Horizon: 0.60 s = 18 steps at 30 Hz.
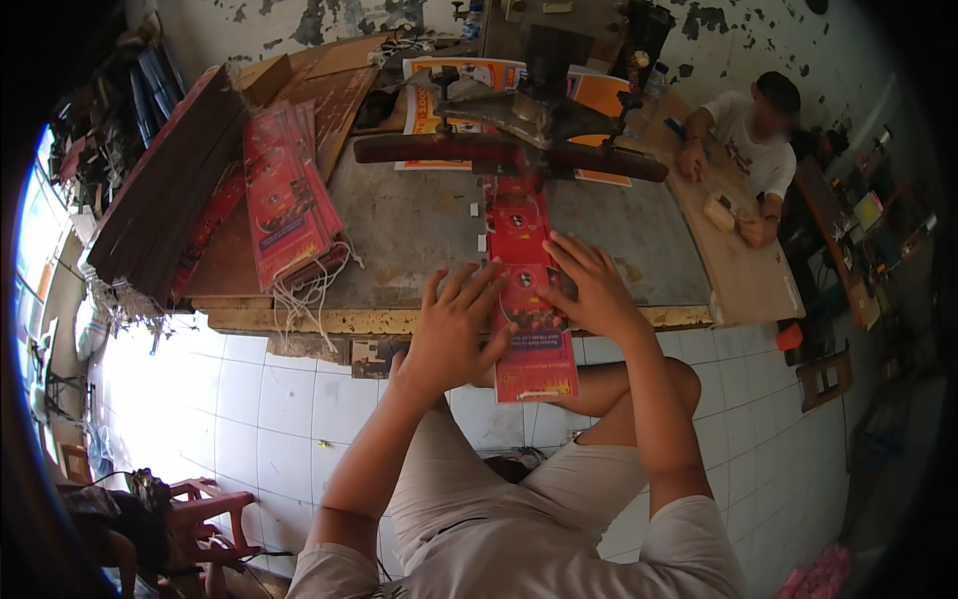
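Note:
A long, flat red printed paper piece [536, 344] lies across the front edge of the worktable, its near end sticking out over my lap. My left hand [451, 324] rests along its left side, fingers spread and thumb on the print. On its right side lies my right hand [599, 288], fingers stretched out flat near the table edge. Beyond my fingertips, another red printed section [517, 222] runs toward the machine; whether both are one piece I cannot tell. Above its far end stands a dark metal machine with a wide red-brown bar [439, 150].
Left on the table is a stack of red printed pieces with white cords [289, 215], beside a tall dark bundle [165, 195]. Orange printed sheets [599, 115] lie behind the machine. At the right, another person [753, 140] sits at a wooden board [689, 225]. A red stool [215, 514] stands lower left.

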Each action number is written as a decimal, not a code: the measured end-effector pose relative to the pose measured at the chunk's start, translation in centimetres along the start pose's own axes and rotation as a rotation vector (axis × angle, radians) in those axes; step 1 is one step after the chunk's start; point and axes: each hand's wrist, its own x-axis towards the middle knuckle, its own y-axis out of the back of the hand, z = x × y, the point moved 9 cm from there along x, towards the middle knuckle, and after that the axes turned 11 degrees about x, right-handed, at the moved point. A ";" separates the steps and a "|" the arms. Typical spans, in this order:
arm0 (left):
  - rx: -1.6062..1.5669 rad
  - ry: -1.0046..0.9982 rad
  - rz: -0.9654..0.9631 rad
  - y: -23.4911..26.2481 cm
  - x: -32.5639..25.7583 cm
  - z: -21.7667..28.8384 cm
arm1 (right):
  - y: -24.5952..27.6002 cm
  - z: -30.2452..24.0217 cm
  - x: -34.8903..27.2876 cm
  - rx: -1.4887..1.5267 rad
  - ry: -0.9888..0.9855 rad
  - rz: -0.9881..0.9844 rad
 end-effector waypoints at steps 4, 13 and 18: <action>0.000 0.004 -0.024 -0.3 -0.3 -0.5 | 0.2 0.3 1.3 -0.016 -0.018 -0.013; 0.055 0.030 -0.020 -1.3 -0.6 -0.7 | -0.4 0.4 1.1 -0.002 -0.035 0.061; 0.074 0.031 -0.020 -1.3 -0.5 -0.6 | -0.5 0.5 1.0 -0.006 -0.034 0.076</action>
